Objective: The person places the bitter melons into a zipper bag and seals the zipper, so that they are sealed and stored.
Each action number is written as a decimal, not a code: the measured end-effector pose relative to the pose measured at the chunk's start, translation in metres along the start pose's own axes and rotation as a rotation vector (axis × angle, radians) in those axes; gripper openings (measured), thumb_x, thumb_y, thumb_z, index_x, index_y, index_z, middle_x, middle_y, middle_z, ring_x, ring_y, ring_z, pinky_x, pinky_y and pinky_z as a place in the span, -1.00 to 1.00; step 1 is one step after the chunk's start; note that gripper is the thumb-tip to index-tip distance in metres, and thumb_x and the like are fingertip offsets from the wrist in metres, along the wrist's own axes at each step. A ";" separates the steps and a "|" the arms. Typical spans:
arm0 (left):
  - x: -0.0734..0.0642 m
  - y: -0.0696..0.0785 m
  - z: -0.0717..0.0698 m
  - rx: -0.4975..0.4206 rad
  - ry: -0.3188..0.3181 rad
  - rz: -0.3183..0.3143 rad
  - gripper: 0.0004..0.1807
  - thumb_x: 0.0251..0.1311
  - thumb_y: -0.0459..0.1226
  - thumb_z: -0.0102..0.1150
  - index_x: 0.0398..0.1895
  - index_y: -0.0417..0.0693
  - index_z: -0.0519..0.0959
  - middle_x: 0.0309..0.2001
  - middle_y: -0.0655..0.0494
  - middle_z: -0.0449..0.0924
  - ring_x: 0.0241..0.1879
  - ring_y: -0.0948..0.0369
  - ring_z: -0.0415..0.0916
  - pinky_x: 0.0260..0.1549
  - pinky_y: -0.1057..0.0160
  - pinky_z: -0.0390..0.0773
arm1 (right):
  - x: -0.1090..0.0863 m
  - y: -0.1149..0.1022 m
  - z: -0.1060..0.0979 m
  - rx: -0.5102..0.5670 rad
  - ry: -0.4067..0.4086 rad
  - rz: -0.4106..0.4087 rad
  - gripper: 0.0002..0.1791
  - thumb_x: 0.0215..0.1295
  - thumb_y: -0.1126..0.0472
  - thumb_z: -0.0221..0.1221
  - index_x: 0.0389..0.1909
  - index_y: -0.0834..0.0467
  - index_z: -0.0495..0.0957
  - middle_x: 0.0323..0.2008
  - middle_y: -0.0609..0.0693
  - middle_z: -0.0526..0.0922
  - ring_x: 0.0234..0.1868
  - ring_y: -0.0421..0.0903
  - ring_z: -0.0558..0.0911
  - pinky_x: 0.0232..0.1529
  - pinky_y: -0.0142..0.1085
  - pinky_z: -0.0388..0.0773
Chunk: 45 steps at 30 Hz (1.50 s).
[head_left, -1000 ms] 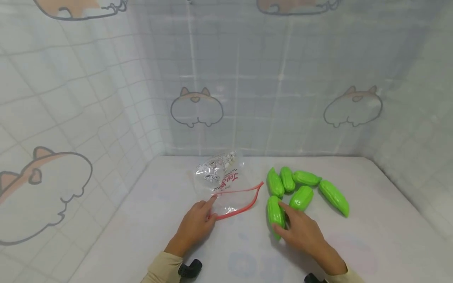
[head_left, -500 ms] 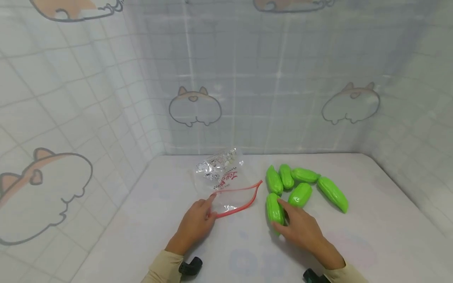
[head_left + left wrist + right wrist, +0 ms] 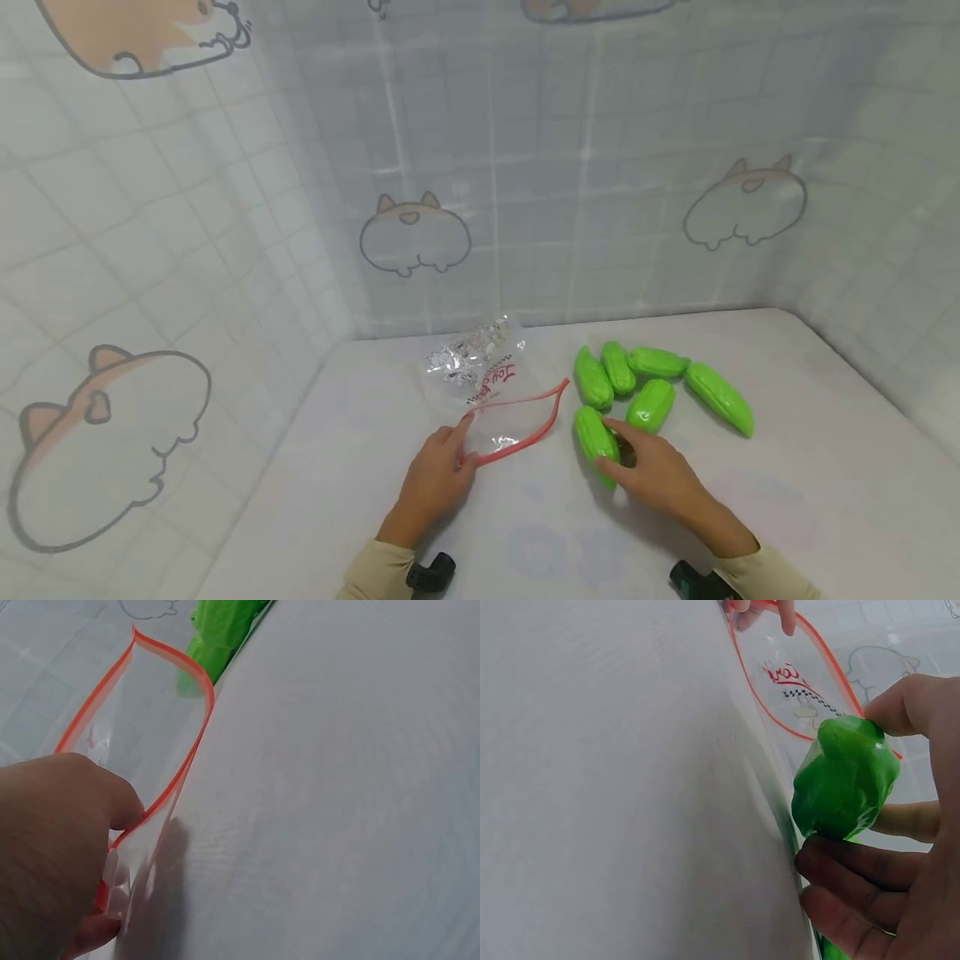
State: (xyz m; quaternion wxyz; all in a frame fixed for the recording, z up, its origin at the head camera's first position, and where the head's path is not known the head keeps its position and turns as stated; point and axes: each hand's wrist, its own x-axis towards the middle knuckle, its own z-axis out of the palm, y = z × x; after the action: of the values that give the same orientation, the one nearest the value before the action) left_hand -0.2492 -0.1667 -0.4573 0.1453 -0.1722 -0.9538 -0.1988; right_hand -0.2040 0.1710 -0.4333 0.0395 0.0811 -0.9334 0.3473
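My left hand [image 3: 437,482] pinches the near-left edge of a clear zip bag [image 3: 504,429] with a red-orange rim; its mouth gapes towards me, and printed red lettering shows behind. In the left wrist view the thumb and fingers [image 3: 90,787] lie over that rim. My right hand [image 3: 658,468] grips a glossy green ridged, elongated vegetable-shaped piece [image 3: 595,437]. Thumb and fingers sit on either side of the piece [image 3: 847,776] in the right wrist view, with the bag mouth [image 3: 784,675] beyond it. Nothing shows inside the bag.
Several similar green pieces [image 3: 651,405] lie in a loose cluster behind and right of the right hand. A crumpled printed part of the bag [image 3: 472,350] lies at the back. Tile-patterned sheets [image 3: 525,167] with cartoon dogs rise around the white table [image 3: 360,400].
The view has shifted and tilted slightly. My right hand keeps hold of the green piece, now turned a little, and my left hand stays on the bag's rim.
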 end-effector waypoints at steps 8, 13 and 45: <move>0.011 0.007 0.012 0.018 0.040 0.022 -0.33 0.23 -0.15 0.31 0.43 -0.03 0.41 -0.20 0.08 0.52 -0.29 0.21 0.37 -0.22 0.15 0.60 | 0.001 0.009 -0.006 0.041 0.016 -0.020 -0.29 0.29 -0.13 0.28 0.37 0.14 0.44 -0.13 -0.06 0.66 -0.17 -0.17 0.59 -0.12 -0.12 0.54; 0.006 0.013 0.020 0.002 0.020 0.013 -0.34 0.23 -0.14 0.31 0.42 -0.03 0.43 -0.15 0.05 0.55 -0.27 0.19 0.40 -0.17 0.12 0.62 | -0.007 0.018 -0.005 0.081 0.004 -0.012 -0.29 0.29 -0.12 0.29 0.36 0.16 0.44 -0.09 -0.06 0.67 -0.14 -0.16 0.59 -0.10 -0.12 0.54; -0.002 0.007 0.005 0.030 0.006 0.011 -0.34 0.25 -0.13 0.30 0.42 -0.02 0.42 -0.26 0.13 0.48 -0.33 0.23 0.32 -0.31 0.22 0.53 | 0.003 0.019 -0.007 0.521 -0.002 0.011 -0.35 0.36 0.13 0.23 0.44 0.18 0.35 0.18 0.26 0.56 0.16 0.10 0.54 -0.08 -0.27 0.58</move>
State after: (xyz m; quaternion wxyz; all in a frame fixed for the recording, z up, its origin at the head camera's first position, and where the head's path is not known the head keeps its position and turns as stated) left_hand -0.2461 -0.1593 -0.4597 0.1520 -0.1747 -0.9552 -0.1841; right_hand -0.2100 0.1893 -0.4393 0.0145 0.0836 -0.8130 0.5760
